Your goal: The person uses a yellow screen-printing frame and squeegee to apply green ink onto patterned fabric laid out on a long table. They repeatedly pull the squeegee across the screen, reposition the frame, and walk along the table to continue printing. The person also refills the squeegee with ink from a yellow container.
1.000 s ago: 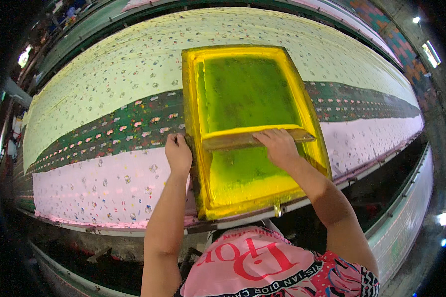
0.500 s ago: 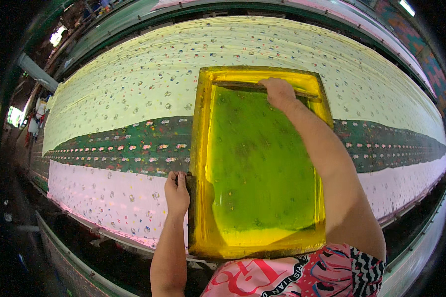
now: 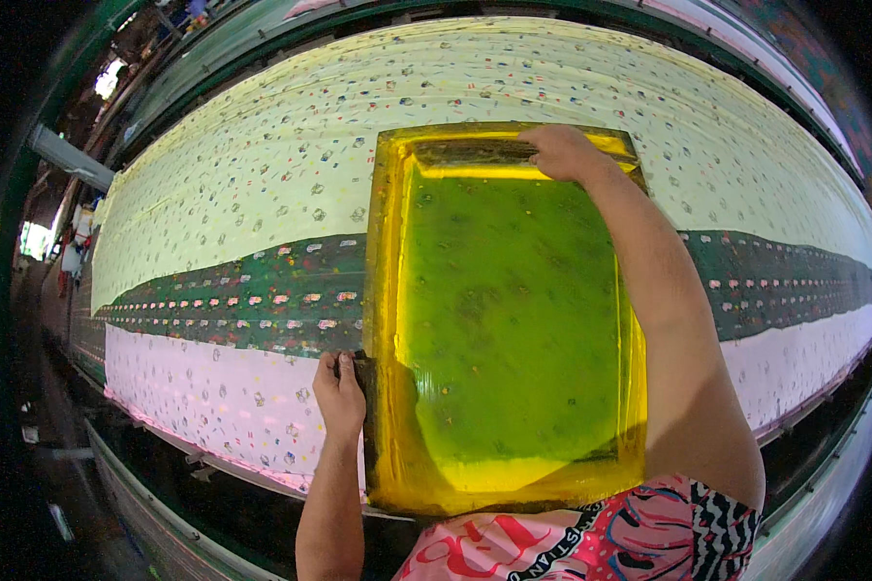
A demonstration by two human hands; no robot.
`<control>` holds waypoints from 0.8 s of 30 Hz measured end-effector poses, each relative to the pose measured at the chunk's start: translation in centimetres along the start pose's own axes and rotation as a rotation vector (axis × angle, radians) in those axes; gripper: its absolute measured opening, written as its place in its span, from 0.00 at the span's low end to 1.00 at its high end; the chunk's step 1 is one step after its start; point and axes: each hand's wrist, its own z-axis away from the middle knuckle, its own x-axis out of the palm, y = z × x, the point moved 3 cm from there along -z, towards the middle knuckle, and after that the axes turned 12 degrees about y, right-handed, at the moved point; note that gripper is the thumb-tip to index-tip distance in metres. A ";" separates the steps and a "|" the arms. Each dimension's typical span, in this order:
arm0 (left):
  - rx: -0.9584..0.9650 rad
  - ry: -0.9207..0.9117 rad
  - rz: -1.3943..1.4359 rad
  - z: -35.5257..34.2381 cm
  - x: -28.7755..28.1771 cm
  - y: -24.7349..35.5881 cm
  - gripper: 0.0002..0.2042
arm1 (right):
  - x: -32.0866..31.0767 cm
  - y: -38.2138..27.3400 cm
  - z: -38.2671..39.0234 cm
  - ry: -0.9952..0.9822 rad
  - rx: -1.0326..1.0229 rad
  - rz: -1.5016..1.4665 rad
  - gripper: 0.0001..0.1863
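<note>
A printing screen (image 3: pixel 386 281) with a yellow-stained frame and a green mesh panel lies flat in front of me, over the dark strip between two cloths. At its far end sits a squeegee (image 3: pixel 465 153), a dark, wide bar lying crosswise inside the frame and smeared with yellow ink. My right hand (image 3: pixel 564 153) is closed round the squeegee's right part, its arm reaching across the screen's right side. Beside the frame's near left edge, my left hand (image 3: pixel 340 395) is closed on a dark side bar (image 3: pixel 366 416) of the screen; its fingertips are partly hidden.
Pale yellow printed cloth (image 3: pixel 262 165) covers the table's far part, and pink printed cloth (image 3: pixel 203 382) its near part. The dark green strip (image 3: pixel 252 295) between them carries rows of small prints. Metal rails (image 3: pixel 155 513) run along the near side.
My right hand and the squeegee have moved slightly farther away, to the screen's far end. More of the squeegee's face shows, with a yellow band below it. My left hand keeps its hold.
</note>
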 end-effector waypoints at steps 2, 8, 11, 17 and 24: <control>0.032 -0.012 -0.033 -0.2 0.0 0.3 0.10 | -1.0 -1.2 2.0 -0.062 -0.041 -0.001 0.29; 0.032 -0.076 -0.053 -1.4 0.2 -2.1 0.12 | -2.3 -9.0 13.7 -0.151 -0.067 -0.059 0.24; 0.172 0.002 0.010 -1.5 0.6 -2.7 0.13 | -2.7 -13.3 20.4 -0.190 -0.085 -0.056 0.24; 0.102 -0.094 -0.007 -1.2 0.8 -1.7 0.15 | -4.4 -21.4 33.8 -0.206 -0.050 -0.015 0.20; 0.114 -0.065 -0.025 -2.0 1.0 -3.2 0.16 | -6.5 -29.0 45.1 -0.139 -0.041 -0.033 0.24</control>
